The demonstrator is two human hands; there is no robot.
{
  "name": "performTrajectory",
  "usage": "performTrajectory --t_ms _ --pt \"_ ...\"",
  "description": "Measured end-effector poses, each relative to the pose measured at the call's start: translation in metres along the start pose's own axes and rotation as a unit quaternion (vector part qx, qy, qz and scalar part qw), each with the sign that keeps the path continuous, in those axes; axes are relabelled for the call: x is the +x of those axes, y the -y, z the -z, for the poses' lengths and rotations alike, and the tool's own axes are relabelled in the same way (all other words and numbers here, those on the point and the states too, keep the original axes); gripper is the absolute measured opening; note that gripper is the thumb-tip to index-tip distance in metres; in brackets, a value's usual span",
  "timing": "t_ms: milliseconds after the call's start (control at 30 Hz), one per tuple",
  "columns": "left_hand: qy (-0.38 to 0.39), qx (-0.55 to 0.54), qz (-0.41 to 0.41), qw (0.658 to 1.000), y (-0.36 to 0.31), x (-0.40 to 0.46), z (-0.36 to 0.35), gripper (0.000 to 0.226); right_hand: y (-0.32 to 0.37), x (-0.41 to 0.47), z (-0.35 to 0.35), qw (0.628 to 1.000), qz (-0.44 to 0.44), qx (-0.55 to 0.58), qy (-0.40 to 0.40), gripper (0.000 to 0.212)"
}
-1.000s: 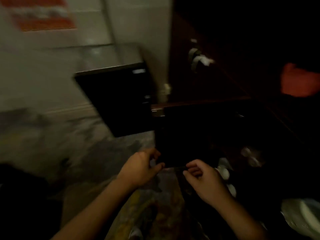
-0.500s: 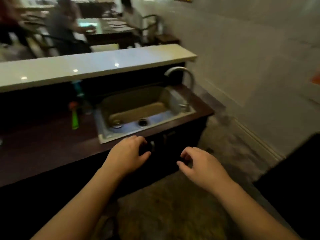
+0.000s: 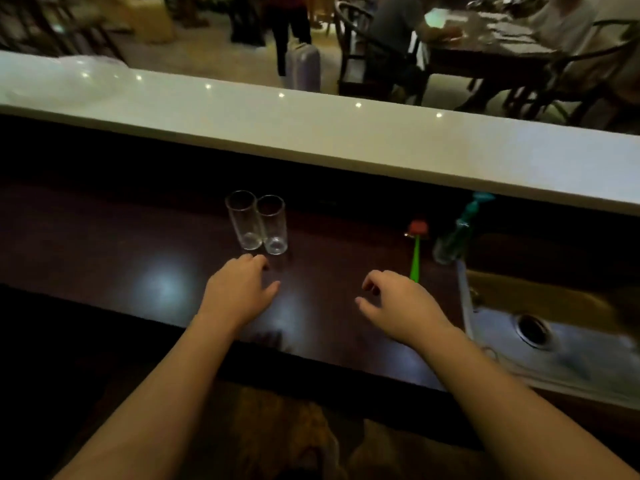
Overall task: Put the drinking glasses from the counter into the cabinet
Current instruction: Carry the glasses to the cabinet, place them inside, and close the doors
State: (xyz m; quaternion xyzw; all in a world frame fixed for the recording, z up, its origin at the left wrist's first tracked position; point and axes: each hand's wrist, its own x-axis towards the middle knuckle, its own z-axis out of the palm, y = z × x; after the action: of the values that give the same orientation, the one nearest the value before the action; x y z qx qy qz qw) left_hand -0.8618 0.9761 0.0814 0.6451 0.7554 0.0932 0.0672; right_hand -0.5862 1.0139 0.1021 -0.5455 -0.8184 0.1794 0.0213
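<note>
Two clear drinking glasses stand upright and side by side on the dark wooden counter (image 3: pixel 104 244), the left glass (image 3: pixel 243 220) touching the right glass (image 3: pixel 273 225). My left hand (image 3: pixel 239 292) hovers just in front of them, fingers loosely apart, holding nothing. My right hand (image 3: pixel 401 306) floats over the counter further right, fingers curled but apart, also empty. The cabinet is out of view.
A raised white bar ledge (image 3: pixel 346 133) runs behind the counter. A green brush with a red head (image 3: pixel 415 251) and a teal-capped bottle (image 3: pixel 453 237) stand beside the steel sink (image 3: pixel 554 334) at right. People sit at a table (image 3: pixel 485 39) beyond.
The view has swung left from the dark cabinet, past the sink, to the counter with the two glasses. Both hands stay empty and now hover over the counter.
</note>
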Motion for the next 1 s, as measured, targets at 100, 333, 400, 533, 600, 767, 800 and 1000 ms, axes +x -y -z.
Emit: performTrajectory --t_ms 100,333,400,533,600,767,800,1000 --pt "0.007 0.016 0.064 0.998 0.045 0.031 -0.001 0.05 0.025 0.058 -0.009 0.999 0.027 -0.013 0.015 0.039" --pt "-0.024 -0.056 0.152 0.986 0.101 0.091 -0.015 0.079 0.06 0.166 -0.031 0.999 0.037 0.003 0.029 0.064" --pt "-0.017 -0.078 0.154 0.985 0.113 0.107 -0.024 0.088 0.069 0.186 -0.042 0.999 0.016 0.029 0.032 0.073" --pt "0.016 -0.105 0.124 0.987 0.134 0.144 -0.045 0.099 0.089 0.224 -0.071 0.996 -0.03 0.075 0.037 0.081" --pt "0.038 -0.126 0.102 0.986 0.141 0.163 -0.055 0.101 0.097 0.238 -0.086 0.99 -0.062 0.122 0.019 0.084" --pt "0.068 -0.246 0.05 0.966 0.144 0.194 -0.073 0.085 0.107 0.251 -0.113 0.955 -0.123 0.26 -0.068 0.072" --pt "0.066 -0.27 0.046 0.959 0.143 0.199 -0.075 0.08 0.108 0.251 -0.116 0.949 -0.132 0.274 -0.085 0.068" --pt "0.047 -0.304 0.003 0.952 0.135 0.204 -0.068 0.053 0.108 0.238 -0.12 0.922 -0.168 0.321 -0.138 0.06"
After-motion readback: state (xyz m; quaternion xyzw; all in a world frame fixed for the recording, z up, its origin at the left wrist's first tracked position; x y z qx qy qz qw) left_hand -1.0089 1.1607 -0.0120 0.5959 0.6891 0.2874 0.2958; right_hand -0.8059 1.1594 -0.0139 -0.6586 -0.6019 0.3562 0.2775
